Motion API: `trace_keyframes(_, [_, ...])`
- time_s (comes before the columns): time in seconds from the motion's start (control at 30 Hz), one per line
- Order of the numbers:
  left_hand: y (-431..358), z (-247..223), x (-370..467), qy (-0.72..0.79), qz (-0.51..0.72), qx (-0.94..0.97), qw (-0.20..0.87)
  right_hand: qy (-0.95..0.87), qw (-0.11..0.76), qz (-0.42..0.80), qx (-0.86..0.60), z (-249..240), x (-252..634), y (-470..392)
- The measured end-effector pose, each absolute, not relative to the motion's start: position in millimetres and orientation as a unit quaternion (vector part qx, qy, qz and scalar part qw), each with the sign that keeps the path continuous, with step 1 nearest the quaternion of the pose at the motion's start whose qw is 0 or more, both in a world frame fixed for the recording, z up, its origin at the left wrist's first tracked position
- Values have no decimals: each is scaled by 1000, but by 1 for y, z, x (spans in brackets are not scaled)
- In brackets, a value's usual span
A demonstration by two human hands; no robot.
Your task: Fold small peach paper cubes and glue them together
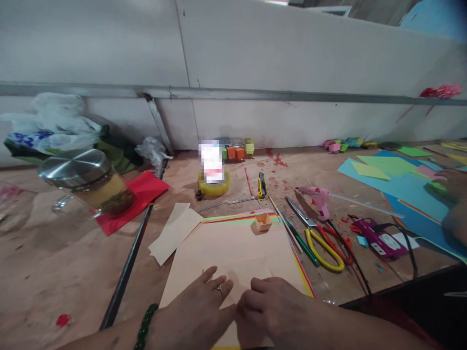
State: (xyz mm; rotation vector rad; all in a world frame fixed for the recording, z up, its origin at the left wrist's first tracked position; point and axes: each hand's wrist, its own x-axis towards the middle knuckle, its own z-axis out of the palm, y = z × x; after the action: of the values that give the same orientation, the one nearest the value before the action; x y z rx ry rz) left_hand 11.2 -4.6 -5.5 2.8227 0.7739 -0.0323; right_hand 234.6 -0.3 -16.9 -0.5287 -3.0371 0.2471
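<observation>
A stack of coloured paper with a peach sheet [226, 243] on top lies in front of me. Flat on its lower part rests my left hand [195, 311], a ring on one finger and the fingers apart. Beside it, almost touching, my right hand [270, 306] has its fingers curled on the paper; whatever they may pinch is hidden. A small peach paper box [263, 222] sits near the stack's top right corner. Loose peach strips [175, 232] lie at its left edge.
Right of the stack are scissors [317, 236], green-handled tweezers [302, 243], a pink glue gun [318, 198] and a purple power strip [379, 238]. A glass mug [91, 180] stands left, tape [215, 184] and a cutter [262, 184] farther back. Another person's hand [452, 187] is far right.
</observation>
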Motion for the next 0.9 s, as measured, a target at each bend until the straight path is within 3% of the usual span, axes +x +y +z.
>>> trace_keyframes(0.23, [-5,25,10,273,-22,950,149,-981,6,72,-181,-20,238,-3])
trace_keyframes(0.67, [-8,28,8,294,-74,929,214,-969,-3,48,-242,-19,262,-14])
trace_keyframes(0.9, [-9,29,6,297,-85,922,232,-957,56,3,-286,-36,278,-21])
